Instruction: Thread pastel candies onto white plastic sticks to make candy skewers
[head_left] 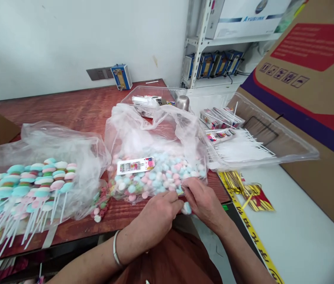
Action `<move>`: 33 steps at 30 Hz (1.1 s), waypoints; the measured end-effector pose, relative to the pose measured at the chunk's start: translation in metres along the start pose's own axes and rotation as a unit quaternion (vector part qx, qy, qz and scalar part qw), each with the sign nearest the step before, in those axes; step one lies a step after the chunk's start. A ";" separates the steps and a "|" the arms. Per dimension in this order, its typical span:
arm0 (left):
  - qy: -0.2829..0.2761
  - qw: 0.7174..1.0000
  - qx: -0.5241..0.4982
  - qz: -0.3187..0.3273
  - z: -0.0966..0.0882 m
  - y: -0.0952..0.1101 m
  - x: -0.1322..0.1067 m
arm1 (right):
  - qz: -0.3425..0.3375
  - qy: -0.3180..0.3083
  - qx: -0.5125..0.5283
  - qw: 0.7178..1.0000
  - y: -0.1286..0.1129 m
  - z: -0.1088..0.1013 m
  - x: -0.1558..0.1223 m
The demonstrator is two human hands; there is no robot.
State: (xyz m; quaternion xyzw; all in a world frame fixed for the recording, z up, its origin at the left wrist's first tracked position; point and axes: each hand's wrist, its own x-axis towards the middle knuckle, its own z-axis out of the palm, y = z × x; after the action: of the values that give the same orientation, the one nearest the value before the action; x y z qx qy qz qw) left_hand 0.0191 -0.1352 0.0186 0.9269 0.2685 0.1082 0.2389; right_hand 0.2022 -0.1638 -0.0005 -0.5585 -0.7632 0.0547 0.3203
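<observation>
My left hand and my right hand meet at the table's front edge, both with fingers closed in a pinch. A small blue-and-white marshmallow shows between them, under my right fingers. What my left fingertips pinch is hidden. Just beyond lies a large clear plastic bag full of small pastel marshmallows. On that bag rests a flat white printed packet.
Marshmallow lollipops on white sticks lie on a clear bag at left. At right, a clear tray holds white sticks and printed packets. Gold twist ties lie nearby. A big carton stands at far right.
</observation>
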 end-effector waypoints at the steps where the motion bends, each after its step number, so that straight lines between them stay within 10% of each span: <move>1: 0.017 1.000 -0.019 -0.012 0.002 -0.004 0.003 | -0.004 -0.005 0.007 1.000 -0.001 0.001 -0.001; 11: 0.133 0.982 -0.080 -0.107 0.005 -0.017 0.009 | -0.112 0.174 -0.066 0.976 -0.015 0.020 -0.015; 21: 0.194 0.978 0.064 -0.038 0.018 -0.021 -0.005 | 0.283 0.239 0.178 0.912 -0.039 0.034 -0.013; 26: 0.187 0.978 0.072 0.054 0.020 -0.027 -0.020 | 0.318 0.211 0.215 0.899 -0.040 0.025 -0.005; 33: 0.212 0.976 0.046 -0.001 0.029 -0.038 -0.021 | 0.274 0.209 0.169 0.923 -0.044 0.026 -0.003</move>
State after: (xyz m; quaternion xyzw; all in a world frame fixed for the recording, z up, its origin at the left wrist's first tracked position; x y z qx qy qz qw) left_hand -0.0055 -0.1298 -0.0265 0.8926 0.3187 0.2897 0.1333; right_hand 0.1522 -0.1757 -0.0030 -0.6817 -0.4756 0.1504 0.5351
